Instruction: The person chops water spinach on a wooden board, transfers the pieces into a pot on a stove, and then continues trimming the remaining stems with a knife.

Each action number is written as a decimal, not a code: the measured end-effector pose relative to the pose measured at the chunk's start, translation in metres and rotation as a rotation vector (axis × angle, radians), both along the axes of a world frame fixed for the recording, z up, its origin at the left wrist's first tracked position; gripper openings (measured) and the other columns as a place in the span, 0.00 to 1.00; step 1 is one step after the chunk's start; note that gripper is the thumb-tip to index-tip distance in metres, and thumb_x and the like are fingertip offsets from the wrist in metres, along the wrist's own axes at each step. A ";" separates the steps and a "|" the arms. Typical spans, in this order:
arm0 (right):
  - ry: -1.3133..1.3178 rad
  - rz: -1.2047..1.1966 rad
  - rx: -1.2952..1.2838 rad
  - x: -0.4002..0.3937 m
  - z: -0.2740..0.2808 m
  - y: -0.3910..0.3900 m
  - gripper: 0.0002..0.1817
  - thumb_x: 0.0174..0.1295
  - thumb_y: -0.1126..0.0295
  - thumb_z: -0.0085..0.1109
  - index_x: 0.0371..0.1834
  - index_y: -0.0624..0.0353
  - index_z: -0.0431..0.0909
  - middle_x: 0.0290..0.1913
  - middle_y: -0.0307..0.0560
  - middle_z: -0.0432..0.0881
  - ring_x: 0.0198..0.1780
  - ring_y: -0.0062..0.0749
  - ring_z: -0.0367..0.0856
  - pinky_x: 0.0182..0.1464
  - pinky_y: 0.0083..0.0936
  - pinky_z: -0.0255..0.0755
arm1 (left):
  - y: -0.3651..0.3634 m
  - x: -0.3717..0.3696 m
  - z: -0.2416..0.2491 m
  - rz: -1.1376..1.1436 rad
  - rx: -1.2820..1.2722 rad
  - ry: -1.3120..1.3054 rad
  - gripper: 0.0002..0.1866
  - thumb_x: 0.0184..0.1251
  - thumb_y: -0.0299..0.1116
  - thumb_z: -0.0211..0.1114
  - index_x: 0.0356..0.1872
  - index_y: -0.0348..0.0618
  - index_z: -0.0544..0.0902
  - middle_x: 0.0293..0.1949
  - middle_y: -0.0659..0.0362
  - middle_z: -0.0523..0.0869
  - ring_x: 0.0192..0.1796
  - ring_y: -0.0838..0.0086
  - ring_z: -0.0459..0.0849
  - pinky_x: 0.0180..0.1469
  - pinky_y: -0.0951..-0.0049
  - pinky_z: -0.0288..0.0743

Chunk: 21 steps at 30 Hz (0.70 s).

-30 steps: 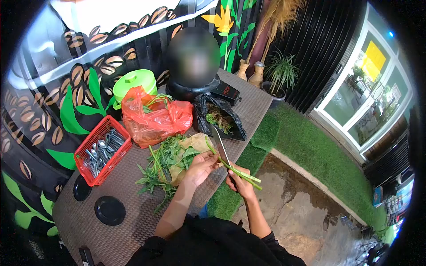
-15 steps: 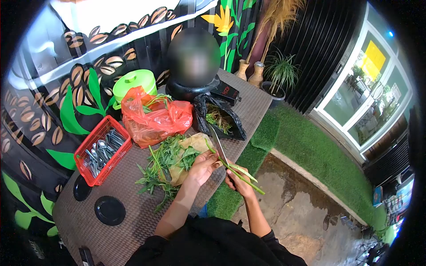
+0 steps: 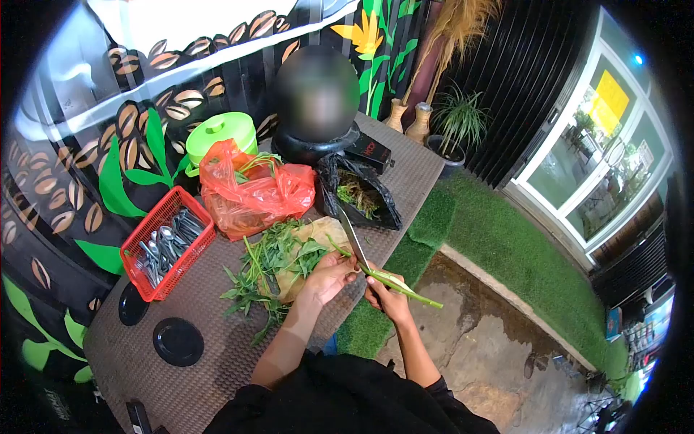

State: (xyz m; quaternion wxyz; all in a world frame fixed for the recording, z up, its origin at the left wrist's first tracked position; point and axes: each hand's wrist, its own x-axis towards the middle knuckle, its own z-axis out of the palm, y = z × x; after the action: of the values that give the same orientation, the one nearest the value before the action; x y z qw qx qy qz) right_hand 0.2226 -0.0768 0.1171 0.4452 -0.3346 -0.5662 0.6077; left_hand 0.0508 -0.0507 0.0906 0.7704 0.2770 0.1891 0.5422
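My left hand (image 3: 332, 278) is closed on a long green vegetable stem (image 3: 423, 298), which slants down to the right past the knife. In my right hand (image 3: 388, 300) is a knife (image 3: 351, 233), its blade pointing up and away and lying against the stem. The knife's handle is hidden in my fingers. Leafy greens (image 3: 271, 257), which look like water spinach, are heaped on brown paper (image 3: 329, 230) just left of my left hand. Beyond the hands, a black plastic bag (image 3: 390, 206) stands open with stems and trimmings inside.
Left of the greens are a red plastic bag (image 3: 253, 199), a lidded green container (image 3: 224, 134) and a red basket (image 3: 155, 286) of cutlery. Two black plates (image 3: 178, 342) lie on the brown woven table (image 3: 224, 365). The table's edge runs beneath my hands.
The stem has turned flatter, its lower end swinging right and slightly up. Both hands stay almost in place, and the blade has tilted a little to the left.
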 end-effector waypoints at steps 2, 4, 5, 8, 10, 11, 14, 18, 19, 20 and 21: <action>-0.003 -0.004 -0.016 0.000 0.001 -0.001 0.20 0.65 0.69 0.53 0.61 0.55 0.71 0.14 0.34 0.65 0.13 0.14 0.57 0.15 0.15 0.51 | -0.001 0.000 0.002 0.029 -0.006 0.038 0.08 0.63 0.31 0.62 0.41 0.41 0.77 0.37 0.61 0.82 0.35 0.78 0.79 0.35 0.80 0.72; -0.007 -0.008 -0.031 0.002 0.000 -0.001 0.20 0.66 0.68 0.53 0.61 0.56 0.70 0.14 0.34 0.65 0.13 0.14 0.57 0.15 0.15 0.51 | -0.003 0.000 0.015 0.056 -0.012 0.075 0.10 0.62 0.32 0.64 0.41 0.41 0.78 0.37 0.61 0.83 0.36 0.78 0.80 0.35 0.79 0.73; 0.043 -0.010 -0.069 0.004 -0.004 -0.001 0.20 0.66 0.67 0.52 0.62 0.56 0.70 0.13 0.34 0.65 0.13 0.14 0.57 0.14 0.15 0.51 | -0.004 -0.001 0.022 0.080 -0.060 0.062 0.09 0.62 0.31 0.64 0.41 0.40 0.78 0.37 0.60 0.82 0.36 0.77 0.81 0.38 0.78 0.75; 0.094 0.006 -0.100 0.008 -0.008 0.003 0.21 0.67 0.66 0.51 0.62 0.58 0.69 0.13 0.35 0.66 0.13 0.15 0.58 0.14 0.15 0.52 | 0.002 -0.002 0.016 0.137 -0.091 0.034 0.09 0.63 0.30 0.63 0.42 0.38 0.78 0.37 0.59 0.82 0.37 0.75 0.82 0.43 0.75 0.78; 0.094 0.018 -0.095 0.010 -0.009 0.003 0.21 0.67 0.66 0.50 0.62 0.58 0.68 0.13 0.35 0.66 0.13 0.15 0.58 0.14 0.15 0.52 | 0.004 0.000 0.013 0.166 -0.077 0.017 0.09 0.63 0.30 0.62 0.42 0.37 0.79 0.37 0.59 0.82 0.38 0.75 0.82 0.45 0.75 0.78; 0.103 0.029 -0.092 0.010 -0.009 0.003 0.21 0.67 0.66 0.50 0.62 0.58 0.68 0.13 0.35 0.66 0.13 0.15 0.58 0.14 0.15 0.52 | 0.005 0.001 0.011 0.159 -0.069 0.004 0.09 0.63 0.29 0.62 0.41 0.37 0.79 0.36 0.59 0.82 0.38 0.75 0.81 0.45 0.75 0.78; 0.095 0.056 -0.063 0.012 -0.008 0.005 0.21 0.67 0.66 0.50 0.63 0.58 0.68 0.13 0.35 0.66 0.13 0.15 0.58 0.14 0.15 0.52 | 0.005 0.002 0.011 0.138 -0.057 -0.007 0.08 0.63 0.29 0.63 0.40 0.37 0.79 0.36 0.59 0.83 0.38 0.74 0.81 0.45 0.76 0.78; 0.033 0.062 -0.024 0.011 -0.003 0.006 0.22 0.66 0.69 0.51 0.63 0.59 0.68 0.14 0.34 0.66 0.13 0.14 0.58 0.14 0.15 0.52 | 0.003 0.005 0.016 0.085 -0.027 0.011 0.07 0.62 0.29 0.64 0.38 0.38 0.80 0.36 0.59 0.83 0.39 0.74 0.82 0.46 0.75 0.77; 0.033 0.063 -0.024 0.011 -0.004 0.006 0.22 0.66 0.69 0.51 0.63 0.59 0.68 0.14 0.34 0.66 0.13 0.14 0.58 0.14 0.15 0.52 | 0.003 0.005 0.016 0.086 -0.028 0.011 0.07 0.62 0.29 0.64 0.38 0.38 0.80 0.36 0.59 0.83 0.39 0.74 0.82 0.46 0.75 0.77; 0.029 0.066 -0.013 0.011 -0.004 0.007 0.22 0.65 0.70 0.52 0.63 0.58 0.68 0.14 0.34 0.66 0.13 0.14 0.58 0.14 0.15 0.52 | 0.003 0.004 0.015 0.083 -0.027 0.011 0.07 0.61 0.29 0.64 0.38 0.38 0.80 0.37 0.59 0.84 0.39 0.74 0.82 0.47 0.74 0.77; 0.025 0.068 -0.002 0.011 -0.004 0.007 0.22 0.65 0.71 0.52 0.63 0.58 0.68 0.14 0.34 0.66 0.13 0.14 0.58 0.15 0.15 0.52 | 0.003 0.004 0.014 0.079 -0.027 0.012 0.06 0.61 0.29 0.64 0.37 0.39 0.81 0.37 0.59 0.84 0.39 0.74 0.82 0.47 0.74 0.76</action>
State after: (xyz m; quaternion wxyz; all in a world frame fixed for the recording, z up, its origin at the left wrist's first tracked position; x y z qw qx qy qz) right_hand 0.2340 -0.0701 0.1126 0.4309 -0.3078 -0.5708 0.6275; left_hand 0.0548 -0.0479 0.1049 0.7511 0.2621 0.2115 0.5679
